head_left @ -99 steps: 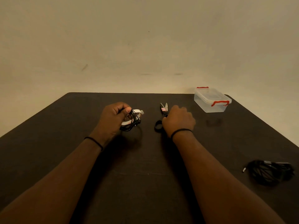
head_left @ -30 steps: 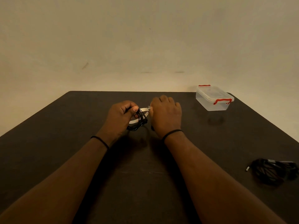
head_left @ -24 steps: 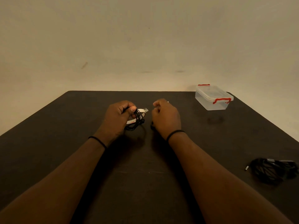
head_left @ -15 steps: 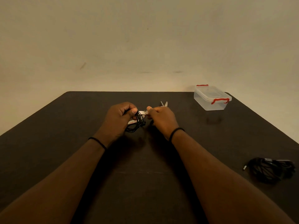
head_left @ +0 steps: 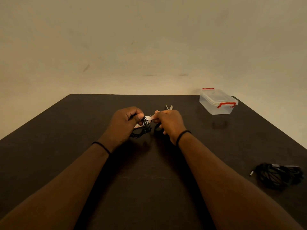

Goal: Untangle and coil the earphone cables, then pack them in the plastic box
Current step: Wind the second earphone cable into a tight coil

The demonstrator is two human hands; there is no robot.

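Black cable coil (head_left: 141, 130): limp, light; left hand (head_left: 123, 124) grips bundle, right hand (head_left: 169, 123) pinches tape (head_left: 150, 117). Hold across loops.

No text, label, brand or number can be read anywhere here. The white tape roll (head_left: 147, 119) held between the hands carries a small reddish mark on its side, too blurred to make out as letters. The clear plastic box (head_left: 218, 102) with red clips shows no print on its lid or walls.
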